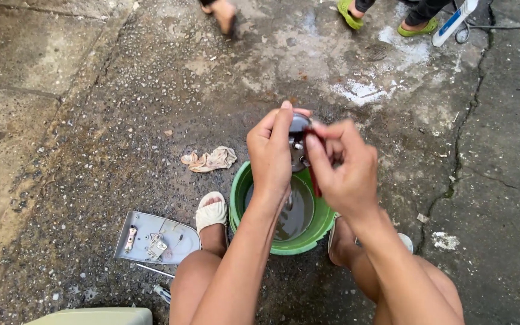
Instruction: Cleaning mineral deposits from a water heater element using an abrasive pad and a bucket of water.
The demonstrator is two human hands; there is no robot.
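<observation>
My left hand [270, 150] grips a small dark metal part [299, 133] and holds it above a green bowl [238, 194] of murky water. My right hand [345, 165] is closed around a thin red-handled tool [315, 179] whose tip is against the metal part. Both hands hover over the bowl, which sits on the wet concrete between my two feet in white sandals [210, 212].
A grey metal plate [151, 232] with small fittings lies left of my foot, a thin tool [154, 271] beside it. A crumpled rag [210, 159] rests left of the bowl. Other people's feet [349, 13] stand at the top. A pale green casing [91, 316] is bottom left.
</observation>
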